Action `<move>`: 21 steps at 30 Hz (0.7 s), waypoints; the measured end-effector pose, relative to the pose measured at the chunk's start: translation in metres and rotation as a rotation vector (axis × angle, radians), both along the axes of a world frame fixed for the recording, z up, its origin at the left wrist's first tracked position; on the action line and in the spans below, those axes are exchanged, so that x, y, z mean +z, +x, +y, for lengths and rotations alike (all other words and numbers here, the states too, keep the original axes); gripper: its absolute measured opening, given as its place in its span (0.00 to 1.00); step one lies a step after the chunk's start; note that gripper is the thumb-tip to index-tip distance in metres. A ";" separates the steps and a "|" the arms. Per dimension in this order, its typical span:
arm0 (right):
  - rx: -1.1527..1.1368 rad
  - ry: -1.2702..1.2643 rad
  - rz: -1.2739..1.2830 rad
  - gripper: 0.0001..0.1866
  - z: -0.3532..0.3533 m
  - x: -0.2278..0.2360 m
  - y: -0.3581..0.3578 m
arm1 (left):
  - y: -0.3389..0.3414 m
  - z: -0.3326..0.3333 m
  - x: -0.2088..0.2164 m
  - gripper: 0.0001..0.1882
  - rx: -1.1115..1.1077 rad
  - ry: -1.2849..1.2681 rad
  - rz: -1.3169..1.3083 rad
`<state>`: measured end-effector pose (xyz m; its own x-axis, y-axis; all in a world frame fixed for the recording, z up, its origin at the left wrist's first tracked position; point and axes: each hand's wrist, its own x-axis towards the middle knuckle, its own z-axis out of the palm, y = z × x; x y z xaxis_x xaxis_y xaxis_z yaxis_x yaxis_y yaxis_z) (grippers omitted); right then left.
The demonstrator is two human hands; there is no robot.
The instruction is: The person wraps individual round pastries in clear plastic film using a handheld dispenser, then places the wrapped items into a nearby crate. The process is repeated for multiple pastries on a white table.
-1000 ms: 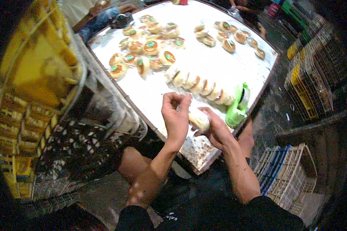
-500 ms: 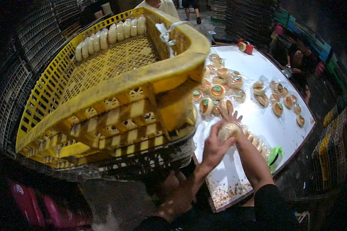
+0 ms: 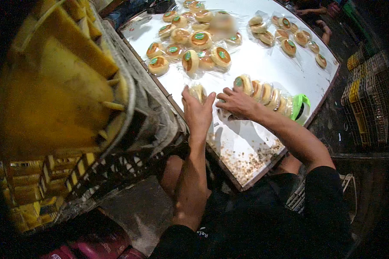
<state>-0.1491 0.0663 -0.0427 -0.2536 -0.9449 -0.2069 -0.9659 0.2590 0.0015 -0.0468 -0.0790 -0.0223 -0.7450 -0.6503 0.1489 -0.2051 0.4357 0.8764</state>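
My left hand (image 3: 197, 113) is wrapped round a bun in clear plastic (image 3: 198, 92), thumb on its right and fingers on its left, just above the white table (image 3: 218, 131). Close by on the right, my right hand (image 3: 237, 104) has its fingers bent and pointing left; what lies under them is mostly hidden. Beside it, a row of wrapped buns (image 3: 267, 93) stands on edge, running to a bright green tape dispenser-like object (image 3: 299, 107). Beyond my hands, several round bagged buns with brown tops and green labels (image 3: 199, 39) lie loosely together.
More bagged buns (image 3: 288, 47) lie at the table's far right. Brown crumbs (image 3: 250, 157) cover its near corner. A yellow crate (image 3: 69, 82) rises close on my left. Stacked crates (image 3: 365, 99) stand at right. Another person's hand (image 3: 324, 30) shows beyond the far right edge.
My view has swung down and right, so the crate's inside is out of sight. My hands, together round a bun before, are now apart, with the right one beside the row.
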 end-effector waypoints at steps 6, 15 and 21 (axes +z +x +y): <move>-0.450 -0.472 -0.143 0.47 0.069 0.055 -0.005 | -0.015 0.011 -0.028 0.55 -0.452 0.183 -0.375; -0.392 -0.261 0.293 0.51 0.115 0.017 0.031 | -0.024 0.073 0.008 0.58 -0.668 -0.754 -0.661; -0.289 -0.564 0.415 0.14 0.060 -0.013 0.029 | -0.012 0.044 -0.012 0.46 -0.523 -0.766 -0.526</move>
